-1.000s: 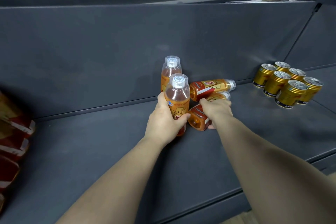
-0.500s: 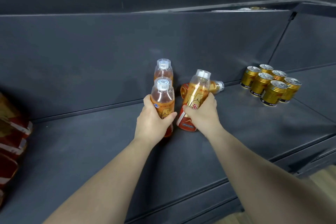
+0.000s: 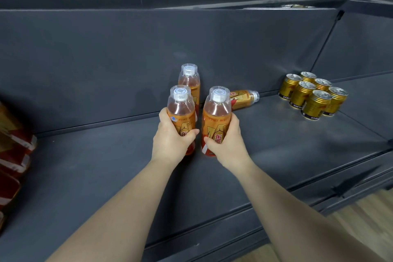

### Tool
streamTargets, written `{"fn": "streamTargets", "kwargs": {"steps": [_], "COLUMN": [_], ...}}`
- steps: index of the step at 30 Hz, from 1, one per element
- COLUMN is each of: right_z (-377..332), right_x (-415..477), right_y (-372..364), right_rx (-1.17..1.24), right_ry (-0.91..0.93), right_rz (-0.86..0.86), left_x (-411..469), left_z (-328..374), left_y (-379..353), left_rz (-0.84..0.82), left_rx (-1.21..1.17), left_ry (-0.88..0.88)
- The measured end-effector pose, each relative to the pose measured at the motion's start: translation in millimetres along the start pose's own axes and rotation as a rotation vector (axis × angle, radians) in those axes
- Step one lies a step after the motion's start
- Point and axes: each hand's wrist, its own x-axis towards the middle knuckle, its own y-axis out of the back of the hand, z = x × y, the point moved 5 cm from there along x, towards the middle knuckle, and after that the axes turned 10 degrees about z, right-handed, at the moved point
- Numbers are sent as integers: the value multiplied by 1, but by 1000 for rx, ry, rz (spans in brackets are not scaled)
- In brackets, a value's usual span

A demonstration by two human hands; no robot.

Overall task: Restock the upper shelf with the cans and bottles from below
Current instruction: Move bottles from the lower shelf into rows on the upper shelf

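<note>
Two upright orange drink bottles stand side by side on the dark grey shelf (image 3: pixel 106 166). My left hand (image 3: pixel 170 140) grips the left bottle (image 3: pixel 180 110) around its label. My right hand (image 3: pixel 225 142) grips the right bottle (image 3: pixel 217 117) the same way. A third bottle (image 3: pixel 189 83) stands upright right behind the left one, against the back panel. Behind the right bottle a fourth bottle (image 3: pixel 244 97) lies on its side, cap pointing right. Several gold cans (image 3: pixel 312 93) stand in a tight cluster at the right of the shelf.
Red and gold packages (image 3: pixel 12 149) are stacked at the left edge of the view. The shelf's front lip (image 3: pixel 212 219) runs below my forearms, with wooden floor (image 3: pixel 365 215) at the lower right. A shelf divider (image 3: pixel 323 40) slants up behind the cans.
My right hand picked up a bottle that lay on its side and stood it upright beside the left one. My left hand kept hold of its bottle throughout.
</note>
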Motion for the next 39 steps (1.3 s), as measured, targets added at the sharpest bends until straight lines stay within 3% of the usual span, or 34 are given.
{"fn": "streamTargets", "kwargs": {"steps": [28,39], "right_z": [-9,-19], "right_x": [-12,-11], "right_y": [2,6], "right_rx": [-135,-117], "right_ry": [-15,-11], "right_rz": [93,130], "left_x": [3,-2], "left_z": [-12,-2], "left_y": [-10,0], "left_rz": [-35,37], "left_rx": [-132,-1], "left_ry": [8,-8]}}
